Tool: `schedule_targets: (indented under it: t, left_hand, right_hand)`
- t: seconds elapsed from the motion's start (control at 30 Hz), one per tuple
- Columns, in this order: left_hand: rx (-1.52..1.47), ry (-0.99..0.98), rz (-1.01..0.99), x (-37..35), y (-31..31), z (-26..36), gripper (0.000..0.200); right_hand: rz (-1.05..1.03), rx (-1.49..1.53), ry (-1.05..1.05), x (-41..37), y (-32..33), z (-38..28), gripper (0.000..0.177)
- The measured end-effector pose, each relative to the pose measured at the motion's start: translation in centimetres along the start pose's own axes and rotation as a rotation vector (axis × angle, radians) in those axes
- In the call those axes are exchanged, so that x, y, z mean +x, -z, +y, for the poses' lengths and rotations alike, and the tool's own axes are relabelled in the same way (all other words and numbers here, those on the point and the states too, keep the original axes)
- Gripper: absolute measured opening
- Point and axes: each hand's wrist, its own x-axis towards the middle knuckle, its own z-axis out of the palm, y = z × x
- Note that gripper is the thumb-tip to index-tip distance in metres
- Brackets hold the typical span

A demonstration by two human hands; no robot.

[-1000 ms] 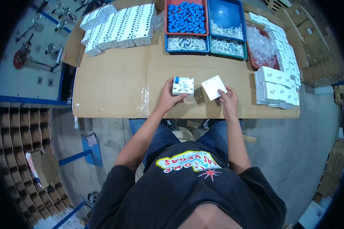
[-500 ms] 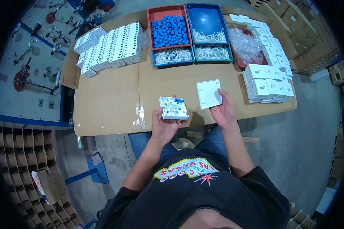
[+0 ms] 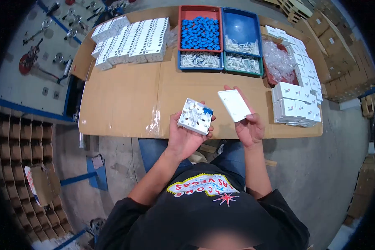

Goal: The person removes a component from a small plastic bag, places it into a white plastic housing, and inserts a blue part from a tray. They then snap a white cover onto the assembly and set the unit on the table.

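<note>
My left hand (image 3: 186, 139) is closed around the edges of a square white plastic box (image 3: 194, 116). The inside of the box faces up, showing moulded clips, openings and a blue piece (image 3: 207, 111) near its right corner. In my right hand (image 3: 251, 130) is a flat white square cover (image 3: 234, 106), pinched at its lower right corner with some fingers behind it. The cover is tilted and held apart from the box, to its right. Both parts are above the near edge of the cardboard-covered table (image 3: 125, 100).
At the back stand a red tray (image 3: 180, 29) of blue pieces, a blue tray (image 3: 242, 29) and lower trays of small white parts. White units (image 3: 148, 39) are stacked at the left. White boxes (image 3: 293, 104) and clear plastic bags (image 3: 278, 60) lie at the right.
My left hand has turned the box and tipped it. My right hand has tilted the cover and shifted its grip to the lower corner. The camera view has shifted slightly.
</note>
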Motion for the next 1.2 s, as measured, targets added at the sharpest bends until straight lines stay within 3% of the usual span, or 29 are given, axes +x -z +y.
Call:
schedule_targets:
  t: [0.13, 0.27, 0.47, 0.53, 0.6, 0.67, 0.77, 0.87, 0.9, 0.93, 1.0, 1.1, 1.17, 1.2]
  left_hand:
    - [-0.131, 0.033, -0.110, 0.0, -0.4, 0.5, 0.077]
    - [-0.166, 0.053, -0.164, 0.4, 0.2, 0.4, 0.077]
    - [-0.195, 0.057, -0.183, 0.6, 0.4, 0.5, 0.078]
    - [-0.199, 0.055, -0.185, 0.5, 0.3, 0.6, 0.079]
    - [-0.206, 0.055, -0.190, 0.5, 0.4, 0.6, 0.079]
    - [-0.223, 0.044, -0.225, 0.6, 0.6, 0.7, 0.079]
    - [-0.103, 0.007, -0.120, 0.3, -0.4, 0.7, 0.078]
    - [-0.036, -0.009, -0.048, 0.0, -1.0, 0.5, 0.076]
    - [-0.041, -0.011, -0.043, 0.0, -0.7, 0.4, 0.076]
    - [-0.035, -0.022, -0.064, 0.3, -0.2, 0.1, 0.075]
    - [-0.035, -0.032, -0.082, 0.5, 0.6, -0.2, 0.074]
    - [0.001, 0.016, -0.110, 0.9, 0.8, -0.5, 0.069]
    - [0.096, -0.004, 0.118, 0.6, -0.4, -1.0, 0.061]
    - [0.097, -0.007, 0.111, 0.7, -0.4, -1.2, 0.061]
  right_hand:
    - [0.043, -0.166, 0.038, 0.1, -0.4, 0.0, 0.094]
    - [0.028, -0.095, 0.058, -0.1, -0.3, -0.6, 0.105]
    - [-0.045, -0.090, 0.067, -0.5, 0.5, -1.9, 0.105]
    - [-0.003, -0.053, 0.073, -0.9, 1.6, -2.5, 0.105]
    - [-0.159, 0.264, 0.056, -0.9, 3.5, -2.9, 0.111]
    - [-0.175, 0.361, 0.036, -0.8, 3.6, -3.2, 0.112]
    - [0.146, -0.234, 0.251, -1.2, 4.7, -4.2, 0.103]
    - [0.147, -0.211, 0.224, -1.0, 3.9, -4.2, 0.097]
    - [0.185, -0.414, 0.201, -0.8, 3.5, -4.1, 0.095]
    - [0.189, -0.418, 0.199, -0.6, 3.1, -3.9, 0.095]
    - [0.158, -0.924, 0.153, -0.2, 2.1, -2.5, 0.091]
    - [0.100, -1.241, 0.159, 0.2, 1.0, 0.0, 0.080]
    - [0.045, -1.397, 0.187, 0.3, 0.5, 1.1, 0.076]
    - [0.015, -1.498, 0.187, 0.2, 0.0, 1.5, 0.073]
